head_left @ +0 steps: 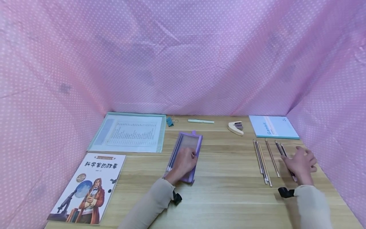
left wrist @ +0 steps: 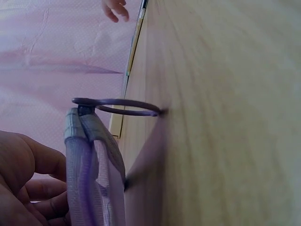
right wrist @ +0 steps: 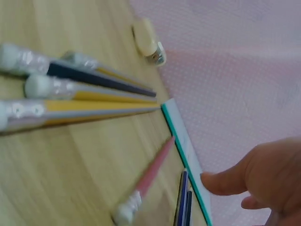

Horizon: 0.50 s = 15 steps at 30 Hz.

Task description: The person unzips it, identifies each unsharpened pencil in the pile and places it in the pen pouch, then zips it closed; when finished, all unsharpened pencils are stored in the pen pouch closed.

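A purple mesh pencil case (head_left: 195, 143) lies mid-table, with dark pencils (head_left: 175, 151) showing along its left side. My left hand (head_left: 184, 160) grips the case near its right edge, fingers curled. In the left wrist view, the case's zipped edge (left wrist: 77, 160) stands up beside the fingers, and a ring-shaped pull (left wrist: 127, 101) sticks out. At the right, my right hand (head_left: 301, 162) hovers with spread fingers over two dark pencils (head_left: 278, 148), partly hidden beneath it. A reddish pencil (head_left: 272, 158) lies to their left, beside a group of several yellow and dark pencils (head_left: 261, 162).
Along the back are a blue binder clip (head_left: 170, 122), a pale green pen (head_left: 201, 121), a cream stapler (head_left: 235, 128) and a light blue notebook (head_left: 273, 127). At left lie a document folder (head_left: 132, 132) and an illustrated book (head_left: 88, 187). Pink dotted cloth (head_left: 183, 63) walls the table.
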{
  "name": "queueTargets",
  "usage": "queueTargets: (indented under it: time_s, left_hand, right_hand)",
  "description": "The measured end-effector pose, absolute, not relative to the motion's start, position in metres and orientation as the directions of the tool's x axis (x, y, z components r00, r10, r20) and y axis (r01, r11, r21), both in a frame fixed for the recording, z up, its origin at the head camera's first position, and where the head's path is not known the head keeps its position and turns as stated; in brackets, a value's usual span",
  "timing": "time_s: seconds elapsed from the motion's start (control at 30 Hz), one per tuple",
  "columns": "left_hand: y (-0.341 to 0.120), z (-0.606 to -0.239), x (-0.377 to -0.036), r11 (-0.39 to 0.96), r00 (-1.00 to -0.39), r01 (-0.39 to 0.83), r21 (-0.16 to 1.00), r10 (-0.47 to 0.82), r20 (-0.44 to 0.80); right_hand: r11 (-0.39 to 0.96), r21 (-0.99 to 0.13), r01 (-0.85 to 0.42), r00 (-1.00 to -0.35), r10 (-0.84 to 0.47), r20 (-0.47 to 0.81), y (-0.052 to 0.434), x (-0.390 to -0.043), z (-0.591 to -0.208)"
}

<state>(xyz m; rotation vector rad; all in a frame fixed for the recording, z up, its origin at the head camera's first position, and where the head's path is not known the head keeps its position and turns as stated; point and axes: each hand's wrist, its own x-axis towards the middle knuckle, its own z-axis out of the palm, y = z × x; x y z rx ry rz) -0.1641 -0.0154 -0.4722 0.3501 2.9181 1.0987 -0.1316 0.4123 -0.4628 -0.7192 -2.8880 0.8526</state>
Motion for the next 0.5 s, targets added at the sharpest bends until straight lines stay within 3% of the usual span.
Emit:
queueTargets:
  time_s: [0.1,0.27,0.37,0.5]
  left_hand:
    - [-0.013,-0.473,-0.164,0.74,-0.975,0.207,0.64,0.211,0.072]
    - [-0.014,-0.472,-0.164,0.744,-0.975,0.199,0.638,0.213,0.057]
    - [-0.014,-0.472,-0.163,0.736,-0.976,0.193,0.649,0.213,0.049]
    - [-0.013,-0.474,-0.162,0.731,-0.974,0.207,0.651,0.218,0.065]
  right_hand:
    - [0.734,-0.561,0.384,-0.9,0.432,-0.05,0.411,-0.129,-0.46]
    - [0.799,-0.57,0.193,-0.968,0.25,0.022,0.397,-0.131,-0.461]
    - [0.811,-0.577,0.098,-0.993,0.115,-0.006,0.39,-0.133,-0.465]
    - [0.789,-0.604,0.111,-0.993,0.058,-0.106,0.387,-0.136,-0.469]
